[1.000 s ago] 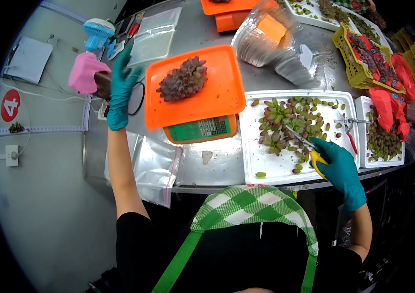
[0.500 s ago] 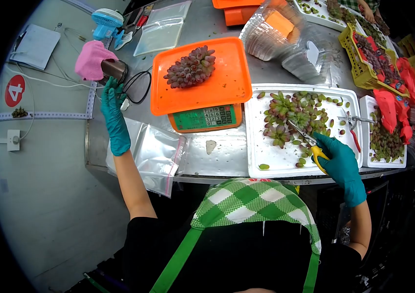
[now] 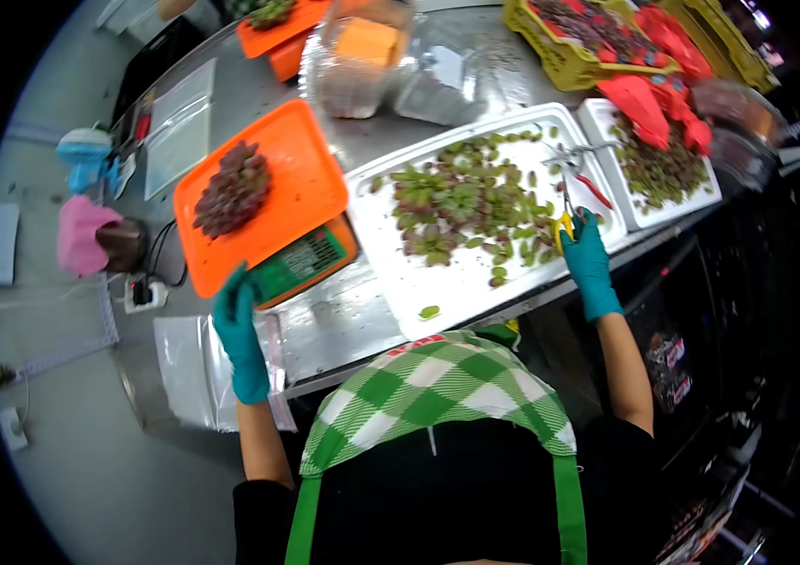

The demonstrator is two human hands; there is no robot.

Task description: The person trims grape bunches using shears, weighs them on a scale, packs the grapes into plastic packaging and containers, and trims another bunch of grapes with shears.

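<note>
My right hand, in a teal glove, is closed on the yellow handles of a pair of scissors. Their blades point away from me over the right side of a white foam tray. Succulent rosettes and loose leaves lie in that tray. Beside the scissors rests a red-handled cutting tool. My left hand, gloved alike, has its fingers extended by the near corner of the weighing scale, with nothing visible in it. On the scale's orange pan sits a purplish succulent cluster.
Clear plastic bags lie under and beside my left forearm. Clear plastic containers are stacked behind the tray. A smaller foam box of leaves and a yellow crate stand right. A pink cloth and blue fan are left.
My left hand has come away from the dark container under the pink cloth to the scale's near corner. The scissors have moved from the rosettes to the tray's right side. The view has turned.
</note>
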